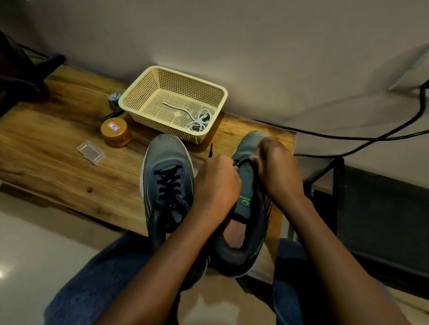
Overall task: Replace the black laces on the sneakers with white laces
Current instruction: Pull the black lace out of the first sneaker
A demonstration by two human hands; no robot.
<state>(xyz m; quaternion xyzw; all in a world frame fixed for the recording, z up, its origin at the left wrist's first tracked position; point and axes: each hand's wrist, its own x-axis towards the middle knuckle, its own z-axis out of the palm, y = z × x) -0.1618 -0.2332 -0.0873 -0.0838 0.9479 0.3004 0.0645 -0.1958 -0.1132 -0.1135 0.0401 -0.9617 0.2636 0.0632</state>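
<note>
**Black lace nearly out of the right-hand sneaker**

While both hands work at its toe end, the grey mesh sneaker [249, 201] lies beside its still-laced twin [166, 183], just in front of the cream plastic basket [216, 89]. The left hand [217, 186] and right hand [277, 169] have their fingers curled, pinching the thin black lace [242, 162] between them. Limp and light, it probably slides best gripped near the eyelets. The white laces [200, 121] lie coiled in the basket.

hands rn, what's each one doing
Left hand: pinching the black lace on the right sneaker.
Right hand: pinching the same lace.
</note>
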